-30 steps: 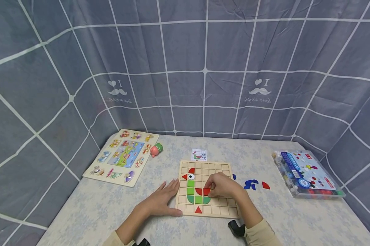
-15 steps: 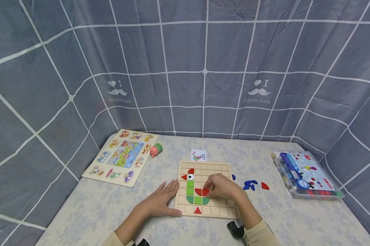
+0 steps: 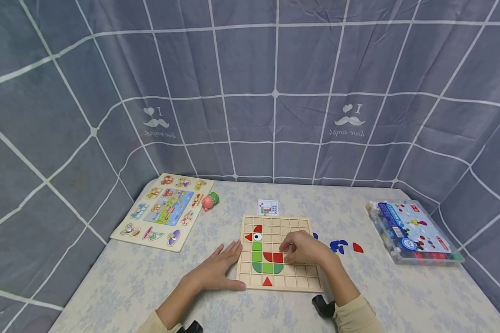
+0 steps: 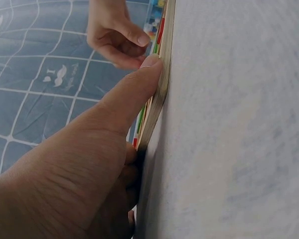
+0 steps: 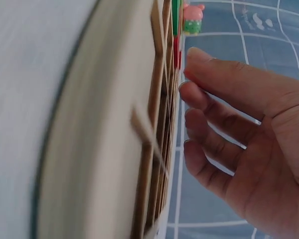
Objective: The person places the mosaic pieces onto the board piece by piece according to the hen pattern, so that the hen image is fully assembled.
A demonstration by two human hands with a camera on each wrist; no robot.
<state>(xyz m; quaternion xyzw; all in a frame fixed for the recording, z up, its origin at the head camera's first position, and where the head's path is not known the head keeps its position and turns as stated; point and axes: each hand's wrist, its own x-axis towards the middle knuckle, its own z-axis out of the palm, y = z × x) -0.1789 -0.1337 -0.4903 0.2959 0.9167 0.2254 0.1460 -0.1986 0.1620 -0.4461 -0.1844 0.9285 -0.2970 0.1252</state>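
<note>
We locate the blue pieces (image 3: 335,244) frame-right of our nearer right hand (image 3: 305,249), fingers slightly parted; left hand (image 3: 217,269) lies spread.

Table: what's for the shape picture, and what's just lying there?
Seems for the picture:
grid board
coloured shapes on it
small picture card
loose blue pieces
loose red piece

Probably just lying about:
picture puzzle
pink-and-green toy
clear plastic box
</note>
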